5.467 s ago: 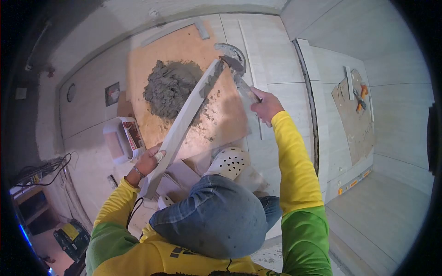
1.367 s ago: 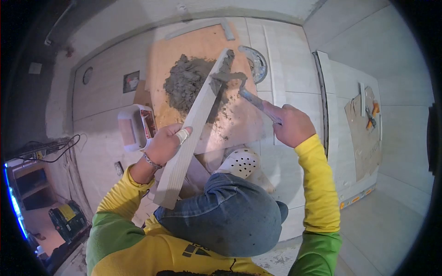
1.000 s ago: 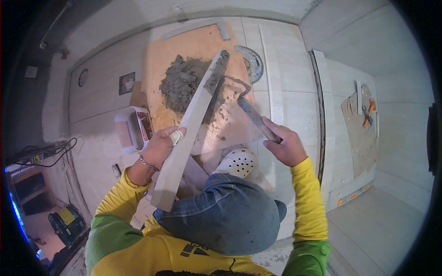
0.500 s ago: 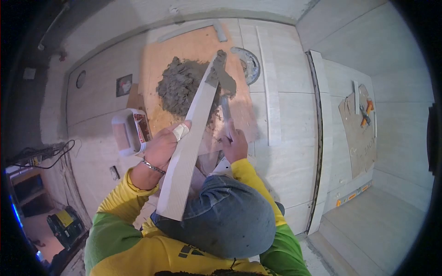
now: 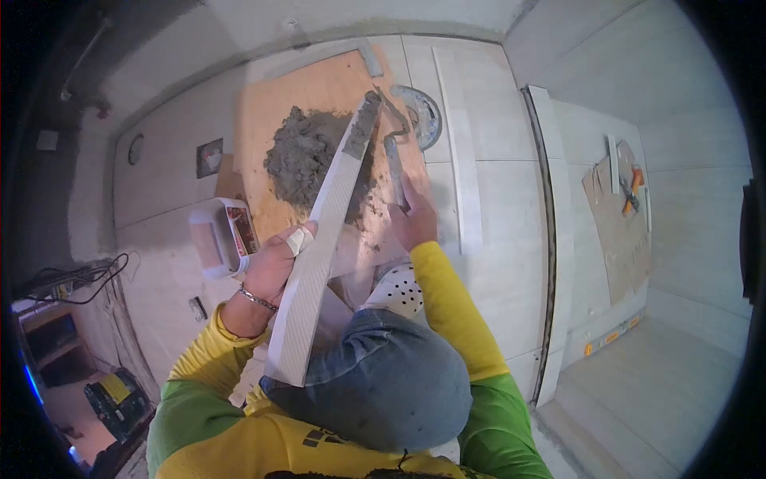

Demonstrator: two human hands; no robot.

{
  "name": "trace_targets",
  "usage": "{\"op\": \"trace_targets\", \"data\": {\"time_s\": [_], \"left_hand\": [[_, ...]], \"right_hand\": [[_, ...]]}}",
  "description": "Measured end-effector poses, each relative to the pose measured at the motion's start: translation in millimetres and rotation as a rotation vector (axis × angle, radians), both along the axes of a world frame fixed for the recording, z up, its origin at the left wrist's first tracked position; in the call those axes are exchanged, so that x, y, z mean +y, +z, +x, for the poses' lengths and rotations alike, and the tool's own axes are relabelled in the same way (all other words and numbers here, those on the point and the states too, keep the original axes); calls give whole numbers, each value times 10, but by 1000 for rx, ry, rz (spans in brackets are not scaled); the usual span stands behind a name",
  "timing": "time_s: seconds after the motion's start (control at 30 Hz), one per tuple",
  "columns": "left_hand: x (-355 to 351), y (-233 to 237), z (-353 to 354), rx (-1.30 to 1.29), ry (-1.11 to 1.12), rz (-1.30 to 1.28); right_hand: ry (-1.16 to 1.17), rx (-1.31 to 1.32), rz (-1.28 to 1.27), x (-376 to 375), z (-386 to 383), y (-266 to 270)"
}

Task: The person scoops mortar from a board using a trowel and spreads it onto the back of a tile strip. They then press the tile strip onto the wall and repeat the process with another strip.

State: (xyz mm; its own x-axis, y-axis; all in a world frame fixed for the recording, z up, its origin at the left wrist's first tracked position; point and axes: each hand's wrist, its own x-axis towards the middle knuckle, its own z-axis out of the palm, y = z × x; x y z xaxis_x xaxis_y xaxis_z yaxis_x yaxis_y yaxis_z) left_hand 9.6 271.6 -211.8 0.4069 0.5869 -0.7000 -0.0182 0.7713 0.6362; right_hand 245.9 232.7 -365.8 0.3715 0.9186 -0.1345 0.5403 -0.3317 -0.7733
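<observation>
My left hand (image 5: 275, 259), with white tape on the thumb, grips a long narrow tile strip (image 5: 315, 239) by its edge. The strip slants away from my knee, its ribbed face showing and its far end coated with grey mortar. My right hand (image 5: 415, 219) is closed round the handle of a trowel (image 5: 395, 168). Seen nearly edge-on, the trowel's blade stands just right of the coated end. Beneath the strip's far half, a heap of mortar (image 5: 303, 160) lies on a wooden board (image 5: 319, 88).
A white plastic tub (image 5: 209, 239) stands left of the board. At its right lie a round grey object (image 5: 427, 120) and a long pale strip (image 5: 463, 168). Farther right are cardboard (image 5: 610, 231), an orange-handled tool (image 5: 634, 190) and a spirit level (image 5: 614, 339).
The trowel blade has turned from showing its mortar-covered face to nearly edge-on. My right hand has shifted slightly right and towards me. Mortar now sits on the strip's far end more neatly.
</observation>
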Motion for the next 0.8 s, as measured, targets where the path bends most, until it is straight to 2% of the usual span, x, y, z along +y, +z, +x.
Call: {"op": "trace_targets", "data": {"time_s": [0.1,0.17,0.33,0.4,0.5,0.53,0.57,0.63,0.67,0.73,0.8], "left_hand": [[4,-49,-20,25,-1,-2],[21,-29,-8,-7,13,20],[78,42,-36,-24,25,32],[147,-20,-134,106,-43,96],[332,207,-218,112,-137,165],[454,132,-337,0,-139,60],[486,166,-356,11,-141,56],[525,305,-383,-197,-39,3],[521,375,-422,-191,-37,6],[490,496,-515,36,-3,76],[462,568,-585,-38,-31,71]], "right_hand": [[15,-93,18,129,-91,-252],[18,-258,-20,31,-149,-326],[-9,-198,-88,-551,-58,-80],[-12,-166,-102,-784,53,-57],[89,-131,-40,-956,221,171],[166,-161,-115,-908,277,328],[241,-191,-186,-836,291,491],[271,-195,-262,-672,289,671],[321,-230,-236,-601,292,676],[377,-261,-206,-461,269,659],[408,-358,-244,-348,202,649]]}}
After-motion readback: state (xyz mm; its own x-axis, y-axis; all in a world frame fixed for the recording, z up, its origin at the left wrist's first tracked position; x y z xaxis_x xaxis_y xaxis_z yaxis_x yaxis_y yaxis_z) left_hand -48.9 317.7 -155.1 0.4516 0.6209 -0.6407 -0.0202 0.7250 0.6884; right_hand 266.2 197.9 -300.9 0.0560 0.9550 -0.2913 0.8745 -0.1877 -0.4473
